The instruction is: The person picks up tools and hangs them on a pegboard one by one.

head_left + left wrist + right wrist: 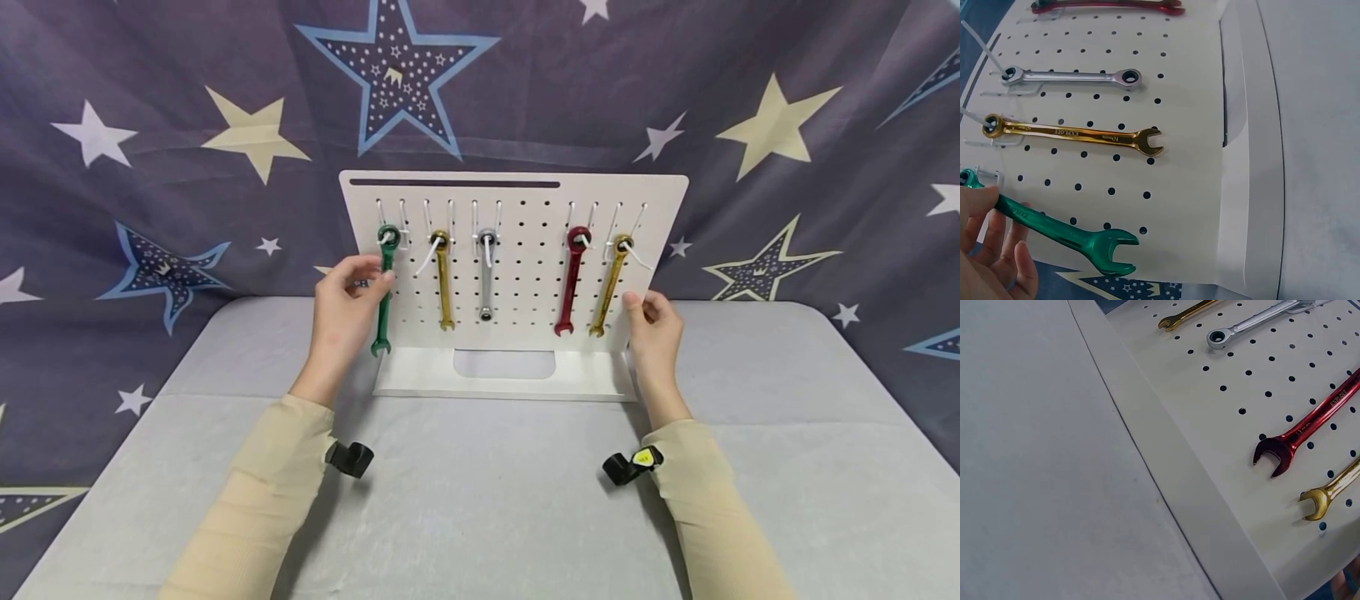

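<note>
My left hand (339, 317) pinches the green wrench (383, 312) by its upper shaft, at the left edge of a white pegboard (525, 337). The ring of this wrench is around a hook, and its open jaw hangs down; the left wrist view shows the hand (988, 265) close to the ring. At the pegboard's right edge, my right hand (657, 333) holds the board, thumb in front and the other fingers partly hidden behind. Near that thumb hangs a gold wrench (609, 287), with a red wrench (572, 283) to its left.
Another gold wrench (444, 287) and a silver wrench (487, 279) hang on hooks left of the board's middle. The board's white base (420, 375) stands on a table with a pale grey cover (480, 500). Behind hangs a dark star-patterned cloth (525, 100).
</note>
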Demonstrator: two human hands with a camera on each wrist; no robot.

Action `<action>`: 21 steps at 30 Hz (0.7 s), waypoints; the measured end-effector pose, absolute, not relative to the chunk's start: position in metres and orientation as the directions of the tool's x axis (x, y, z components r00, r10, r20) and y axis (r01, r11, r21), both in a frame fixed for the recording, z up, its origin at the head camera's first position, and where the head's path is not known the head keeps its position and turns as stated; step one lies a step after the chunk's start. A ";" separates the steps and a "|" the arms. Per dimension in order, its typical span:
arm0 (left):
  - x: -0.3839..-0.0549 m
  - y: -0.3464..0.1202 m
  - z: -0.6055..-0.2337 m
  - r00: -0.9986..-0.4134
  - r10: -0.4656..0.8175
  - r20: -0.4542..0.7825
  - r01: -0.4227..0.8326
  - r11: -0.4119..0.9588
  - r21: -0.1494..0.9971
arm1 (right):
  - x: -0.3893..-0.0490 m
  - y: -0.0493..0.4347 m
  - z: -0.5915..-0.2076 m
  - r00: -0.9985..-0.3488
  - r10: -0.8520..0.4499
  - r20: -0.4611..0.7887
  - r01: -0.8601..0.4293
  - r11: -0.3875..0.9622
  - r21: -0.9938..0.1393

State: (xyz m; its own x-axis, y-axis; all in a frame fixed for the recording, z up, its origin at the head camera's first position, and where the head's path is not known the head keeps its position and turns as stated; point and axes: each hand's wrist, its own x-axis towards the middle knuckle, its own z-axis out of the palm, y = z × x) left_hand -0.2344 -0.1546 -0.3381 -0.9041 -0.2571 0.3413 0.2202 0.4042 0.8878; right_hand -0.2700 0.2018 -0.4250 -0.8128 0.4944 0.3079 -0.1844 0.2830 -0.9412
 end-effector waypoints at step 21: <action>-0.248 -0.153 -0.351 -0.932 -0.242 0.270 0.162 0.389 0.907 | -0.270 0.201 -0.426 -0.808 0.493 0.323 -0.202 0.283 -0.938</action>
State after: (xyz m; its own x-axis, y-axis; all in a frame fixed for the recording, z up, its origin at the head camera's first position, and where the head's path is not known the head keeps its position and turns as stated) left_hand -0.2475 -0.1529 -0.3513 -0.9320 -0.2419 0.2700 0.1616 0.3895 0.9068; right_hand -0.2700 0.2010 -0.4256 -0.8081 0.4928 0.3227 -0.2018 0.2832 -0.9376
